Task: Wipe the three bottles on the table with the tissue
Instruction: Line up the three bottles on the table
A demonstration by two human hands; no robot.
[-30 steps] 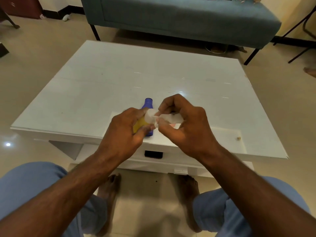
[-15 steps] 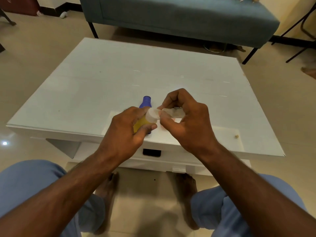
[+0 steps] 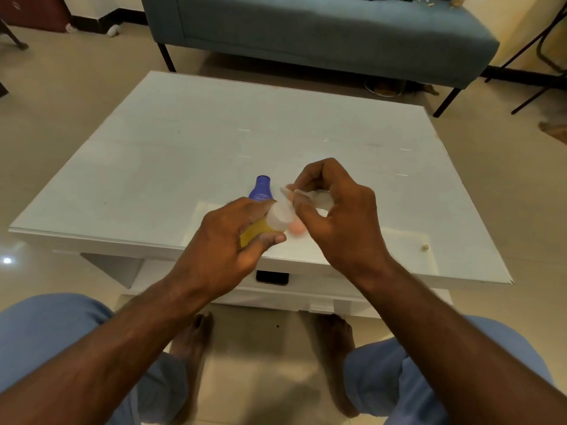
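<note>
My left hand grips a small yellow bottle with a white cap, held above the near edge of the white table. My right hand pinches a crumpled white tissue just right of the cap. A blue bottle stands on the table behind my left hand. A pink object, perhaps the third bottle, shows between my hands, mostly hidden.
A teal sofa stands beyond the table. A small brown crumb lies near the table's right front edge. A drawer with a dark handle slot sits under the tabletop. My knees and bare feet are below.
My right hand with the tissue has drawn slightly back from the bottle's cap, which now shows fully. The left hand keeps its grip on the yellow bottle.
</note>
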